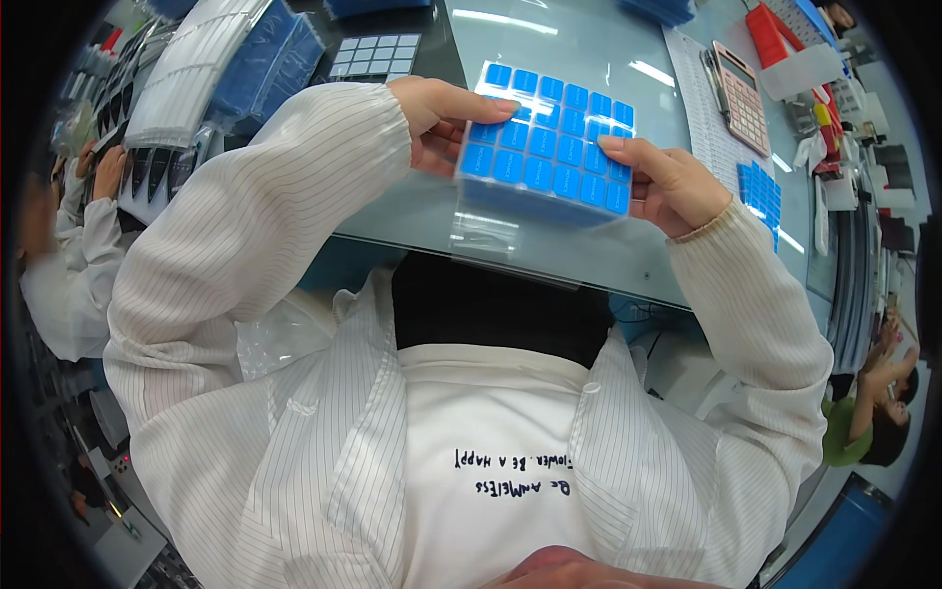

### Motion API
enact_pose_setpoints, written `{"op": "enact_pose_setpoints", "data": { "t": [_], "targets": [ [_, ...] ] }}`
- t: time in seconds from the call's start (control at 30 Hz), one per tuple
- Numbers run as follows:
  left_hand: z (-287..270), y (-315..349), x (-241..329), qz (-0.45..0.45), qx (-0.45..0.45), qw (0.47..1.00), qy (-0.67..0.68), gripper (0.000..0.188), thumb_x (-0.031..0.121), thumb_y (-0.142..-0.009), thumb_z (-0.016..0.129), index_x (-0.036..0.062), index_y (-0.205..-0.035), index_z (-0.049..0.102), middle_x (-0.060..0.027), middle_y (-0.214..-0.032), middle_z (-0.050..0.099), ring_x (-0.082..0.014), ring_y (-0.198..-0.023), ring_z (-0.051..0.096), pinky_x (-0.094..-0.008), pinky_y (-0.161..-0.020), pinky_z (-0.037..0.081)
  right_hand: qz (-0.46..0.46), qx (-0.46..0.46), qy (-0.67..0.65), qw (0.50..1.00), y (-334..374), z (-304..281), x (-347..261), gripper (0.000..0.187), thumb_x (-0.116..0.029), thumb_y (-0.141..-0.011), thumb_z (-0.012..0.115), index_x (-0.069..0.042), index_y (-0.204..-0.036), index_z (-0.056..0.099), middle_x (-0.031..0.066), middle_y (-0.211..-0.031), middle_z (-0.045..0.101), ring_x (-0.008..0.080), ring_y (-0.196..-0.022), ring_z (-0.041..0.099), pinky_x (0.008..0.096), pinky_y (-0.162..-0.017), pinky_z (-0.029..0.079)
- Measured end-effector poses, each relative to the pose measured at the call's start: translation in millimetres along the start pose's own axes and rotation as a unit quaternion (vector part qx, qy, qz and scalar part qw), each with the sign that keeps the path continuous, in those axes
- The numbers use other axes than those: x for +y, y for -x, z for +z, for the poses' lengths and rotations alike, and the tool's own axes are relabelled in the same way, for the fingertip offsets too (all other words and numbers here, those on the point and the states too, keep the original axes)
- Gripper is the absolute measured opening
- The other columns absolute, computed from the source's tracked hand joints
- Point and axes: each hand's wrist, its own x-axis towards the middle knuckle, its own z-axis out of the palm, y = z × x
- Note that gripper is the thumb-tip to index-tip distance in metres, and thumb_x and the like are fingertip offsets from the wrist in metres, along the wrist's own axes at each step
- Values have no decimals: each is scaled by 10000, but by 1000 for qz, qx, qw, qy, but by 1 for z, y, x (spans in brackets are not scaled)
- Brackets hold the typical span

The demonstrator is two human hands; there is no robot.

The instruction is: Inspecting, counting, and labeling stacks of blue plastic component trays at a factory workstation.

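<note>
A thick stack of sticker sheets, printed with rows of blue rounded rectangles, sits in a clear plastic bag above the glass tabletop. Its near side is raised toward me, and the bag's clear flap hangs down from that side. My left hand grips the left end, thumb lying on top and fingers at the side and beneath. At the right end my right hand holds the stack the same way, its thumb pressing on the top sheet. The fingertips under the stack are hidden.
A glass-topped table spans the front. Left lie a sheet of white labels and bundles of blue bagged packs. Right are a pink calculator, a printed paper, and more blue stickers. Other people work at both sides.
</note>
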Motion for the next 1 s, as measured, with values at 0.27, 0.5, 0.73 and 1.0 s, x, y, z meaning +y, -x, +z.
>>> {"op": "enact_pose_setpoints", "data": {
  "t": [0.27, 0.5, 0.73, 1.0],
  "targets": [
    [3, -1, -3, 10, 4, 1000, -6, 577, 338, -733, 790, -42, -1111, 575, -175, -986, 660, -215, -889, 670, -390, -846, 545, 6, 26, 14, 1000, 5, 2, -1, 690, -388, -778, 735, 149, -1141, 496, 182, -1032, 596, 210, -935, 601, 347, -864, 500],
    [5, 0, -3, 0, 11, 1000, -4, 576, 335, -726, 795, -28, -1120, 582, -173, -1022, 653, -222, -916, 663, -381, -860, 539, 12, 23, 15, 1000, 5, 0, 1, 690, -393, -778, 735, 143, -1142, 499, 177, -1034, 596, 206, -938, 602, 338, -867, 500],
    [5, -3, -6, -5, 5, 999, -43, 575, 366, -743, 772, -27, -1120, 589, -165, -1044, 649, -228, -925, 655, -357, -864, 533, 12, 23, 14, 1000, 9, 1, 3, 623, -355, -803, 718, 135, -1127, 512, 168, -1008, 610, 194, -914, 615, 326, -849, 515],
    [5, -3, -8, -4, 13, 997, -73, 610, 382, -750, 757, -53, -1136, 571, -187, -1065, 639, -250, -932, 653, -359, -869, 526, 22, 21, 25, 999, 9, 4, 1, 584, -335, -806, 718, 126, -1110, 526, 149, -984, 616, 180, -897, 620, 310, -827, 525]
  ]
}}
